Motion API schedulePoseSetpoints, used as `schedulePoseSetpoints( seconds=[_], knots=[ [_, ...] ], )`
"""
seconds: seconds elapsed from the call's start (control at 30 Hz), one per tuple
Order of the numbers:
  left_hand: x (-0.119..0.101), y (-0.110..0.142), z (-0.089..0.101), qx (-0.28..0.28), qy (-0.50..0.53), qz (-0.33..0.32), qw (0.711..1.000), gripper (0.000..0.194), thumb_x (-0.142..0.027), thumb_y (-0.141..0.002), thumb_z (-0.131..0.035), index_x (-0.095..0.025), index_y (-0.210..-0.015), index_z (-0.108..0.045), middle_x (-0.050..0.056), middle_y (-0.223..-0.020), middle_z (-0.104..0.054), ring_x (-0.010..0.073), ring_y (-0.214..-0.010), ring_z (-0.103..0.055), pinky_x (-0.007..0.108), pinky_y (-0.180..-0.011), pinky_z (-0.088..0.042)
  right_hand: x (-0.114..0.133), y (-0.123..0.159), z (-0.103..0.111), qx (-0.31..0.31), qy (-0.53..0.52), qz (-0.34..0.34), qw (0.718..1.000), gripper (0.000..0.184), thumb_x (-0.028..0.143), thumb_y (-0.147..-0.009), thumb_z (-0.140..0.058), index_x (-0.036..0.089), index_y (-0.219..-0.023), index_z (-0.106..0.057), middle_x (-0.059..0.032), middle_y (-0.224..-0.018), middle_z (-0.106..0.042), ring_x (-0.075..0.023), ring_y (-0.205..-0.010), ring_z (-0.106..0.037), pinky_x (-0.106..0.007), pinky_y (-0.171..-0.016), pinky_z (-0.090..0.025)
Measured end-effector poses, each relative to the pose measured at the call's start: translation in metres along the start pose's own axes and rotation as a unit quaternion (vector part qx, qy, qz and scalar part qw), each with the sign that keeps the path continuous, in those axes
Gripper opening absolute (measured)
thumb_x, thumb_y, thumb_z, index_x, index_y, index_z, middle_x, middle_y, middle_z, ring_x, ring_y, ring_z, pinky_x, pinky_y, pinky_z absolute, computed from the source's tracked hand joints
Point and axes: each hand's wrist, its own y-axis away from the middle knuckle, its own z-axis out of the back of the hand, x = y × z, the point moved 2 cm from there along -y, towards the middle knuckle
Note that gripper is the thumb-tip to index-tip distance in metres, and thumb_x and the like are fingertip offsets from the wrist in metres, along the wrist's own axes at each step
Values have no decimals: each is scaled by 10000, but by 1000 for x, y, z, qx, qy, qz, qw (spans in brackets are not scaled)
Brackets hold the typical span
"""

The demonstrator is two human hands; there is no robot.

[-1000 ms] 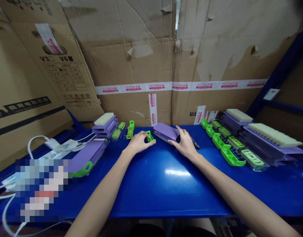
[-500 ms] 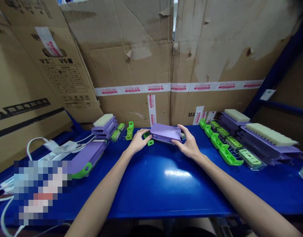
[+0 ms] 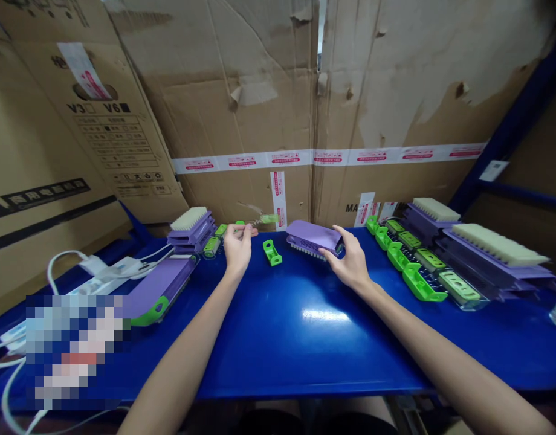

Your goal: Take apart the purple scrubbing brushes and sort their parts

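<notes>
My right hand (image 3: 350, 260) is closed around the right end of a purple brush body (image 3: 312, 237), which is tilted with pale bristles underneath. To its left, my left hand (image 3: 239, 248) pinches a small slender part with a blurred light-green end (image 3: 269, 219); its exact kind is unclear. A bright green end bracket (image 3: 272, 254) with holes lies on the blue table between the hands. Beyond my left hand, clear-cased green parts (image 3: 211, 246) sit beside a stack of purple brush pieces (image 3: 191, 232), partly hidden by the fingers.
On the right stand purple brush bodies with cream bristles (image 3: 500, 241), a row of clear-cased green parts (image 3: 459, 287) and green brackets (image 3: 420, 284). At left lie a purple brush with a green end (image 3: 162, 287) and a white power strip (image 3: 94, 278) with cables. Cardboard (image 3: 242, 127) walls the back.
My left hand has moved left and up off the green bracket, which now lies uncovered, and it holds the small green-ended part. The purple brush body has shifted slightly right in my right hand.
</notes>
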Motion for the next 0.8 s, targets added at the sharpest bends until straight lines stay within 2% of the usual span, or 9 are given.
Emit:
schedulePoseSetpoints(
  seconds=[0.07,0.13,0.27,0.4,0.53,0.67,0.8],
  knots=[
    [-3,0,1,-34,22,-6,999,271,-375,-764,-626,-205,-802,-418,25,-726,-670,168,-721,-694,328,-762,-535,1,2,-2,6,19,8,1000,496,472,-802,-595,197,-1203,-499,-140,-1161,-582,-308,-1055,-535,-483,-914,-436],
    [-5,1,1,-42,25,-12,999,287,-350,-744,-646,-211,-788,-399,25,-738,-673,172,-762,-698,321,-772,-535,3,5,-7,24,37,7,999,427,493,-805,-583,197,-1107,-524,-138,-1091,-589,-303,-987,-547,-472,-865,-450],
    [-10,7,-4,-4,21,-12,1000,291,-326,-731,-651,-213,-784,-388,32,-763,-679,186,-800,-701,324,-777,-534,10,10,-16,85,110,11,990,443,578,-786,-570,191,-1000,-545,-158,-1080,-566,-319,-989,-545,-464,-793,-453],
    [-14,12,-8,46,29,-9,998,292,-321,-729,-654,-216,-817,-396,35,-791,-683,195,-822,-701,346,-800,-534,22,14,-16,135,157,85,975,504,576,-793,-556,180,-1105,-553,-201,-1259,-501,-354,-1160,-473,-474,-820,-421],
    [-17,15,-10,58,39,-12,997,290,-341,-743,-648,-217,-824,-398,50,-837,-689,202,-852,-699,360,-818,-532,28,15,-15,163,157,143,964,423,472,-858,-512,174,-1153,-570,-181,-1278,-519,-315,-1118,-511,-452,-849,-391],
    [-20,17,-15,100,60,-5,993,310,-370,-747,-649,-219,-824,-389,55,-837,-696,215,-864,-698,386,-833,-524,26,10,-26,158,173,113,966,544,566,-843,-506,177,-1221,-545,-181,-1217,-566,-338,-1082,-515,-484,-853,-382],
    [-23,22,-21,188,73,19,979,330,-400,-758,-641,-227,-859,-378,62,-856,-712,220,-922,-684,398,-860,-503,23,2,-31,98,180,60,977,748,601,-843,-460,151,-1420,-304,-218,-1303,-487,-376,-1143,-451,-557,-891,-362]
  ],
)
